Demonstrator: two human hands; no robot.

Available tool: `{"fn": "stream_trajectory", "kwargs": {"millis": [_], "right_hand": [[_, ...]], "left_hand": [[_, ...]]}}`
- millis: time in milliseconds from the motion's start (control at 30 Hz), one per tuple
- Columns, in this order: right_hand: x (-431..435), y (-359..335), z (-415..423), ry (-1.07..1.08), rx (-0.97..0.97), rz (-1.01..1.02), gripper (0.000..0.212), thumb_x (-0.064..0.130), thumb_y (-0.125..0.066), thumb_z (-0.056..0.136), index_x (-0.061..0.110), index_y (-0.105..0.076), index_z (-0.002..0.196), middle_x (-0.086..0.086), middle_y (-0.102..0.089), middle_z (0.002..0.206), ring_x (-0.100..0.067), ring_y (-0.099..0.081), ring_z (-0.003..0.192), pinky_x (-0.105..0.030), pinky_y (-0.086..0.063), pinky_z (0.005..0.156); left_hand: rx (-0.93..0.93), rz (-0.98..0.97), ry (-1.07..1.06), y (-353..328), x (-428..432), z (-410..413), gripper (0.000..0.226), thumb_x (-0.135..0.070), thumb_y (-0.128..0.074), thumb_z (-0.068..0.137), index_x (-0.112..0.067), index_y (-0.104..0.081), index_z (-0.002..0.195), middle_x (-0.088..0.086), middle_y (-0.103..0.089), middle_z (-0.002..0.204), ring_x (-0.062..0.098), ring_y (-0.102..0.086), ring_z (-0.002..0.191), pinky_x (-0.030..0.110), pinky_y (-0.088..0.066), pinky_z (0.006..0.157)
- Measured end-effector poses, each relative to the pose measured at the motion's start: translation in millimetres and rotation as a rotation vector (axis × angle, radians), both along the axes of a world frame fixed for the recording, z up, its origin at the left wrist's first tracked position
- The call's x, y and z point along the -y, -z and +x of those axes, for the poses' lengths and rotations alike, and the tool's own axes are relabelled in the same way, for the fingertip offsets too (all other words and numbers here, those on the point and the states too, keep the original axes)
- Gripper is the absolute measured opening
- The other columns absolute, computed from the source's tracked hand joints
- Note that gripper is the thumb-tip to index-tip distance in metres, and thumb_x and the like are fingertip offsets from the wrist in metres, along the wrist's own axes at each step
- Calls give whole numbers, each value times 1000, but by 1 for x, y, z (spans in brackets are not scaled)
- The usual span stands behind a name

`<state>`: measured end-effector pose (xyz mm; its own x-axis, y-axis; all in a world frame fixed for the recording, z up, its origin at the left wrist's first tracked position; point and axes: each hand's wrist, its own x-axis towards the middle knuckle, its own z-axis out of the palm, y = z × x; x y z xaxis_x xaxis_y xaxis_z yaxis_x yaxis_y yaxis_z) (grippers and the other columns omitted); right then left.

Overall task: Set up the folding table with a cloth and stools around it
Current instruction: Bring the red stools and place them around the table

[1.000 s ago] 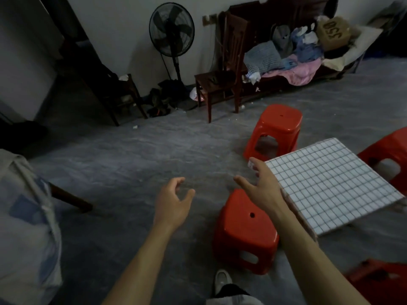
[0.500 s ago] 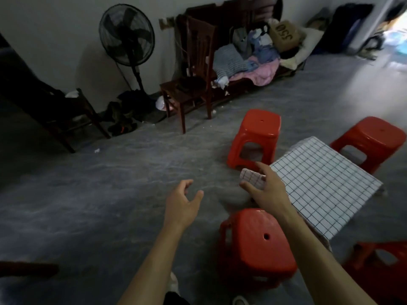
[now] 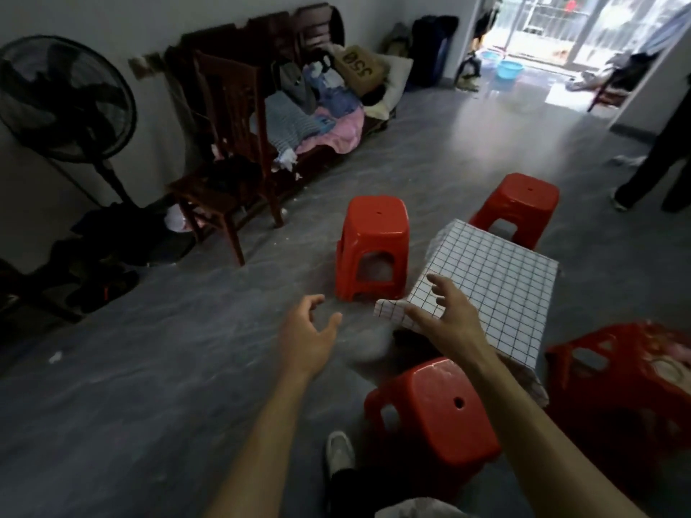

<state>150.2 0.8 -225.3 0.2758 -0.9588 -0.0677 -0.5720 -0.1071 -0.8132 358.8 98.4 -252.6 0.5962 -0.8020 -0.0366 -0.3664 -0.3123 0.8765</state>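
A white grid-checked cloth (image 3: 493, 289) covers the small square tabletop, draping over its edges. The right hand (image 3: 450, 317), fingers spread, rests at its near left corner; the left hand (image 3: 308, 340) hovers open beside that corner, holding nothing. Four red plastic stools ring the tabletop: far-left (image 3: 374, 241), far-right (image 3: 518, 203), near-left (image 3: 435, 409), near-right (image 3: 620, 375).

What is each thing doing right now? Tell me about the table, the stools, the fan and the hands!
Folding table: standing, covered by the checked cloth.
Four red stools: upright around the table.
Fan: cannot tell whether it spins.
Left hand: open, empty.
Right hand: open, over the cloth's corner.
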Motion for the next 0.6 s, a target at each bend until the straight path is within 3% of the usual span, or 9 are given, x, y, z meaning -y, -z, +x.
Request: {"fn": "stream_trajectory", "kwargs": {"millis": [67, 133, 200, 400, 600], "right_hand": [[17, 14, 10, 44, -16, 21, 67, 18, -76, 86, 10, -43, 143, 24, -50, 97, 30, -52, 83, 2, -42, 71], [33, 26, 21, 87, -33, 17, 72, 30, -79, 82, 17, -45, 144, 7, -61, 116, 5, -60, 108, -18, -50, 92], [55, 40, 29, 148, -36, 8, 76, 39, -81, 79, 20, -45, 143, -3, -55, 136, -17, -52, 125, -40, -47, 103], [125, 57, 43, 269, -36, 36, 74, 41, -79, 79, 22, -45, 143, -4, -51, 140, -19, -47, 128, -31, -39, 104], [158, 57, 11, 514, -7, 67, 76, 47, -76, 80, 27, -42, 146, -3, -46, 145, -18, -44, 132, -42, -42, 109]], "left_hand": [[10, 16, 52, 6, 17, 10, 36, -26, -72, 86, -17, -61, 119, -1, -62, 119, 10, -55, 103, 26, -45, 85], [36, 49, 99, 14, 36, 24, 36, -27, -72, 86, -18, -61, 119, -1, -62, 118, 11, -56, 103, 26, -45, 85], [79, 89, 153, 21, 60, 40, 36, -27, -72, 85, -18, -62, 118, -1, -62, 117, 13, -57, 104, 25, -45, 86], [161, 161, 316, 18, 165, 72, 37, -29, -73, 84, -22, -61, 119, -2, -62, 119, 12, -58, 105, 31, -49, 91], [167, 119, 535, 17, 266, 46, 35, -30, -74, 82, -25, -63, 115, -2, -66, 112, 15, -62, 101, 32, -50, 88]]}}
